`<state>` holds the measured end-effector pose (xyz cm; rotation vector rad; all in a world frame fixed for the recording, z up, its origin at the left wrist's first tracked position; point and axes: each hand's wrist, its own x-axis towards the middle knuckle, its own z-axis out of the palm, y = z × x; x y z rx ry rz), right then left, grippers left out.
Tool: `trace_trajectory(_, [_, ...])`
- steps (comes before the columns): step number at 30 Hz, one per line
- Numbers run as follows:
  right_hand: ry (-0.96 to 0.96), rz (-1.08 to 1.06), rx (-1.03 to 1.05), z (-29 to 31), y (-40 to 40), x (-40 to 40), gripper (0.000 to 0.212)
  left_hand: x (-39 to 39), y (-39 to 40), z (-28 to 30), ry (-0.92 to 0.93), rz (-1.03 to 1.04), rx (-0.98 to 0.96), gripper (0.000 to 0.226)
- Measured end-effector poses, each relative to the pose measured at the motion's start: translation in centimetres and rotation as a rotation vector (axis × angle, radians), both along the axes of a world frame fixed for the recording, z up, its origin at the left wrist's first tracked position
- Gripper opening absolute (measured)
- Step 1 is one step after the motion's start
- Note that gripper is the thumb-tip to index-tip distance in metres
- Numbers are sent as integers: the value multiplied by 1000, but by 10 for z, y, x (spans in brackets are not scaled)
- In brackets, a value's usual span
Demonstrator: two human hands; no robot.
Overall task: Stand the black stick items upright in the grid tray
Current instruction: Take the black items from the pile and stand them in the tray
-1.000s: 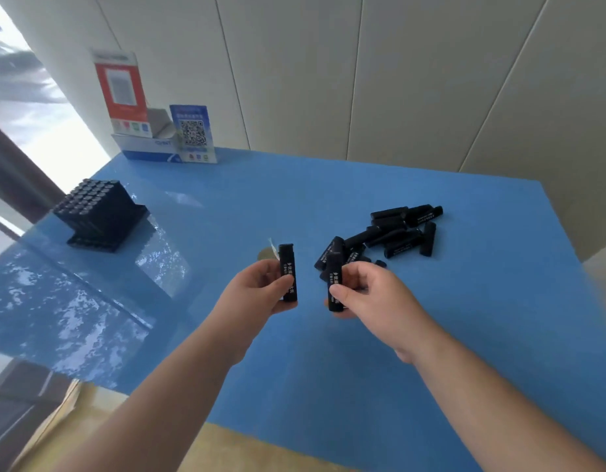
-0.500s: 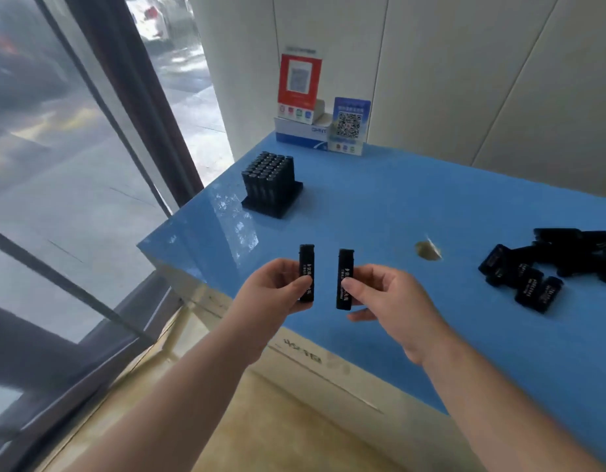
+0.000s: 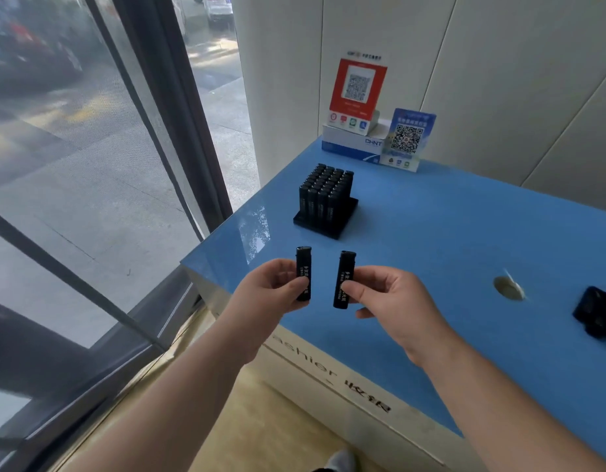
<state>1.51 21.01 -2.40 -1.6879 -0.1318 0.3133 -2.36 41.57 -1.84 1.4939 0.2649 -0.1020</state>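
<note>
sticks: two black sticks held upright side by side, apart, in the lower middle of the frame, over the near left corner of the table
left stick (image 3: 303,273): pinched near its lower half by the left hand (image 3: 266,298), thumb across the front, fingers curled behind; white print runs down its face
right stick (image 3: 343,279): pinched by the right hand (image 3: 386,301), thumb on the front, fingers curled behind; it leans slightly, top to the right
tray (image 3: 325,222): black grid tray above the hands in the middle of the frame, on the table near its left edge; many sticks stand upright in it, packed close in rows (image 3: 327,190)
pile (image 3: 596,315): dark blurred items at the right edge of the frame, on the table, well apart from the tray
table (image 3: 448,233): blue top, white front with dark lettering
hole (image 3: 508,287): round hole in the top, between right hand and pile
signs: red qr card (image 3: 358,86) and blue qr card (image 3: 407,139) at the upper middle, by a white box (image 3: 354,144) against the wall
window (image 3: 73,148): fills the left of the frame, street outside
</note>
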Motion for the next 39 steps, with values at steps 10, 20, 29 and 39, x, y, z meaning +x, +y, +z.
trace_trajectory(10, [-8,-62,-35,0,42,87,15,82,47,-4,-43,-16,270,17])
trace_trajectory(20, [-42,-261,-47,-10,79,128,12,175,82,-23,-110,-194,344,19])
trace_trajectory(29, [-99,-521,-92,-24,109,141,24,242,98,-42,-225,-308,437,26])
trace_trajectory(39, [-139,-659,-170,-35,127,139,25,257,106,-63,-496,-485,672,27])
